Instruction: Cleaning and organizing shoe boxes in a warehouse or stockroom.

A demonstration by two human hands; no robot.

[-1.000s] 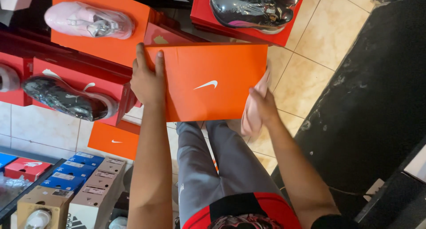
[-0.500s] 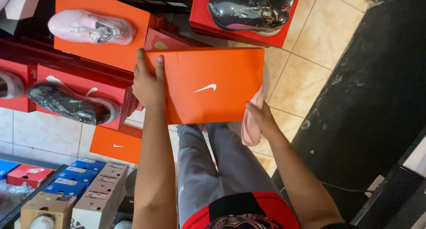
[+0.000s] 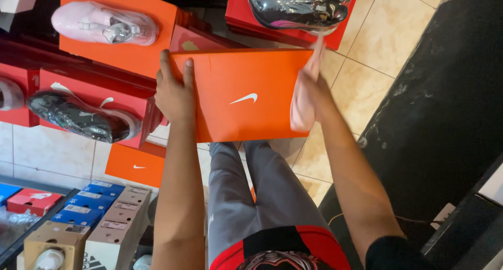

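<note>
I hold an orange shoebox lid [image 3: 246, 94] flat in front of me, above my grey trouser legs. My left hand [image 3: 174, 92] grips its left edge, fingers curled over the top. My right hand [image 3: 314, 92] presses a pink cloth [image 3: 304, 100] against the lid's right side. The cloth stands upright along that edge, reaching past the lid's top corner.
Shoes sit on orange and red boxes: a pink one [image 3: 105, 24] at upper left, a black one [image 3: 78, 115] at left, a dark one [image 3: 298, 5] at the top. Stacked blue and brown boxes [image 3: 99, 212] stand lower left. A black counter [image 3: 445, 92] runs along the right over tiled floor.
My right hand with the pink cloth has slid up from the lid's lower right corner to its upper right side. The left hand keeps its grip.
</note>
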